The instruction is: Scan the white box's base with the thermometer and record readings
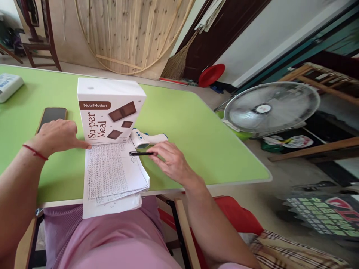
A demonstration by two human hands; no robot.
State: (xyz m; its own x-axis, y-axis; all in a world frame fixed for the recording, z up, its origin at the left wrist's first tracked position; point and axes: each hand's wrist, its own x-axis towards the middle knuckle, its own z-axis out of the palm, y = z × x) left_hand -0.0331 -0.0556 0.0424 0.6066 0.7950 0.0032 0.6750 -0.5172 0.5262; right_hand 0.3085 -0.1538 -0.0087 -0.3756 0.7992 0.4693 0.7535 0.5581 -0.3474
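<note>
My right hand pinches a black pen above the right side of a stack of handwritten papers. The papers overhang the near table edge, and a round stamp mark shows on the top sheet. At their far edge stands a white "Su-per Meal" box. My left hand rests left of the box, thumb stretched out to the papers' top left corner, other fingers bent. Just beyond it lies a dark-screened phone. Beside the box, near my right hand, is a white handheld device with blue buttons.
The green table has a white device at its far left. To the right stand a round fan and a wooden frame. A red basin and a straw broom are by the far wall.
</note>
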